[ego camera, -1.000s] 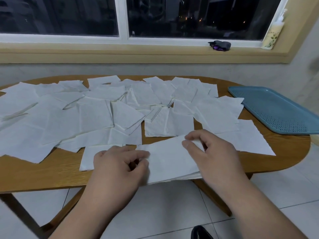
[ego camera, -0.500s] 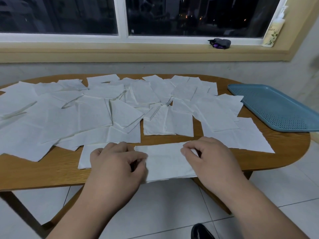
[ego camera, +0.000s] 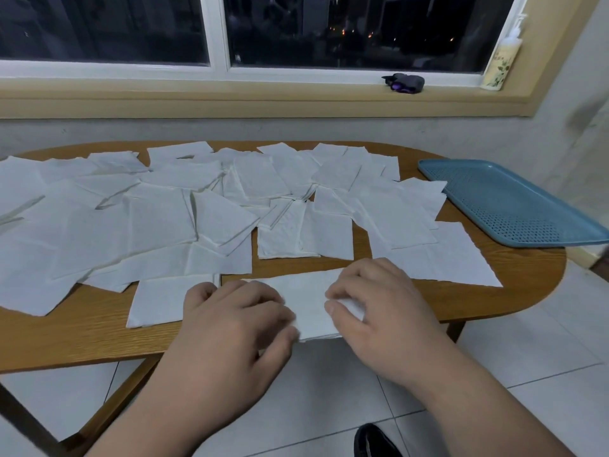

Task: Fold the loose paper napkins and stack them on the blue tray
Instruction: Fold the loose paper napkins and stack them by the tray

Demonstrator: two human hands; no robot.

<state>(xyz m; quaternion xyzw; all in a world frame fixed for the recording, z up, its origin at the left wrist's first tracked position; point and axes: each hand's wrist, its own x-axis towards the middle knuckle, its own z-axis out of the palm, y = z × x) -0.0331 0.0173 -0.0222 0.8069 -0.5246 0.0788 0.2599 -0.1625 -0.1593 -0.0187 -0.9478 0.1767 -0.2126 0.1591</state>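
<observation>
Folding one napkin (ego camera: 309, 301) at the bench (ego camera: 82, 338) edge, well left of the bare tray (ego camera: 514, 206), the left hand (ego camera: 230, 321) and right hand (ego camera: 382, 311) are each pinching an end, grip narrow; next is probably pressing the crease, then carrying it rightward to that tray.

napkins (ego camera: 158, 222): matt paper | table (ego camera: 514, 275): grained wood | tray (ego camera: 514, 206): perforated plastic

white napkins (ego camera: 158, 225), blue perforated tray (ego camera: 514, 206), wood-grain table (ego camera: 527, 272)
</observation>
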